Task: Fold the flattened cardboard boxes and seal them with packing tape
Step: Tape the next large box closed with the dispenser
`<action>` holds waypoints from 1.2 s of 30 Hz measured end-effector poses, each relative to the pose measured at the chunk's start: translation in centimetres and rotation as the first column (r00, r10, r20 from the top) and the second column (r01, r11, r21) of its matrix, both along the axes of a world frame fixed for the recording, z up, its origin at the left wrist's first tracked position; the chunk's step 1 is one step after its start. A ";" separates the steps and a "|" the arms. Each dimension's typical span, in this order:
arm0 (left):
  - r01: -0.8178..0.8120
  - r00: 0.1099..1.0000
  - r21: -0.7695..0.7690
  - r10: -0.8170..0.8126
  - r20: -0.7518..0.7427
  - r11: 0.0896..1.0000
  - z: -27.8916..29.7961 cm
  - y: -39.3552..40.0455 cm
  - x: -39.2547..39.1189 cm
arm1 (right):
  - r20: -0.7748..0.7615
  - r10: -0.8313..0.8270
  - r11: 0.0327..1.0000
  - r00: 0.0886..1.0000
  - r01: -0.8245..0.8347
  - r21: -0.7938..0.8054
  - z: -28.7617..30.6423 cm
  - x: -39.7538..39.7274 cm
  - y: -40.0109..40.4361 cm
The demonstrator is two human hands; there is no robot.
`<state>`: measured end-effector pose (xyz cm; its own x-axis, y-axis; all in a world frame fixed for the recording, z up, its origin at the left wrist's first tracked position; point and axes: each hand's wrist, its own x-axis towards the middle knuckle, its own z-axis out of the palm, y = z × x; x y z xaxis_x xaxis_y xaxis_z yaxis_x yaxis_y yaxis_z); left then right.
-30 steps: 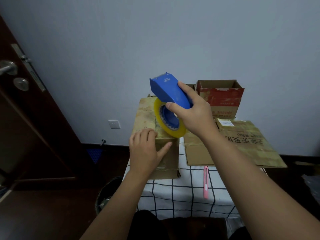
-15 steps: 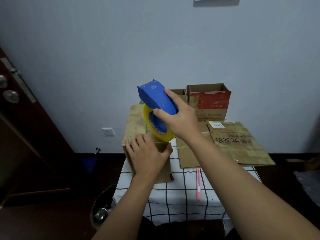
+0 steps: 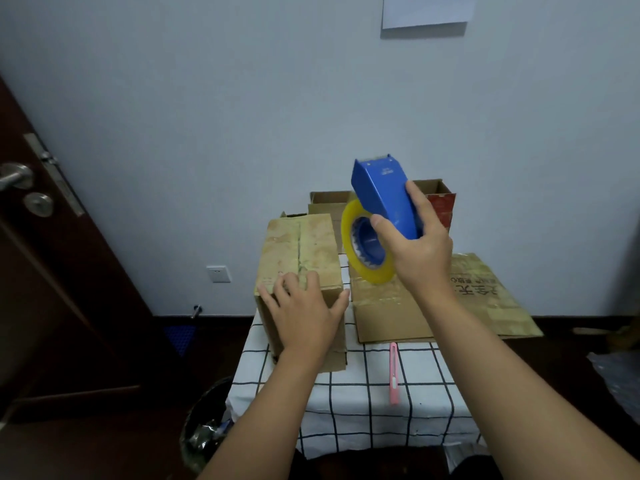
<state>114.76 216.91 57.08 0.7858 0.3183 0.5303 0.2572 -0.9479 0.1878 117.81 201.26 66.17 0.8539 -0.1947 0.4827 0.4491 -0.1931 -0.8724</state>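
A folded brown cardboard box (image 3: 300,249) stands on the left part of the checked tablecloth (image 3: 374,407), its top flaps closed with a seam down the middle. My left hand (image 3: 304,315) lies over its near top edge and front face, fingers spread. My right hand (image 3: 417,252) grips a blue tape dispenser (image 3: 384,195) with a yellow tape roll (image 3: 353,251), held in the air to the right of the box. A flattened cardboard box (image 3: 446,306) lies on the table under that hand.
A pink utility knife (image 3: 394,374) lies on the cloth near the front. Open boxes, one red (image 3: 441,206) and one brown (image 3: 329,202), stand at the back against the wall. A bin (image 3: 204,424) sits on the floor left of the table, with a dark door (image 3: 52,271) beyond.
My right hand has lifted the tape dispenser off the box top and moved it to the right. My left hand stays on the box's near edge. The view has tilted upward.
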 end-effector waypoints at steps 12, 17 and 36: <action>-0.035 0.994 -0.021 0.033 -0.101 0.999 1.3 0.5 -0.7 | -0.176 -0.070 0.997 0.982 0.075 0.020 -7.9 -4.0 -3.7; 0.035 0.988 -0.038 -0.040 -0.151 0.999 1.7 0.0 -0.8 | -0.213 -0.079 0.997 0.974 0.081 0.000 -9.2 -4.4 -4.1; 0.075 0.968 0.056 -0.059 -0.245 0.996 2.0 1.7 -1.4 | -0.231 -0.041 0.999 0.972 0.037 -0.020 -10.4 -5.3 -3.9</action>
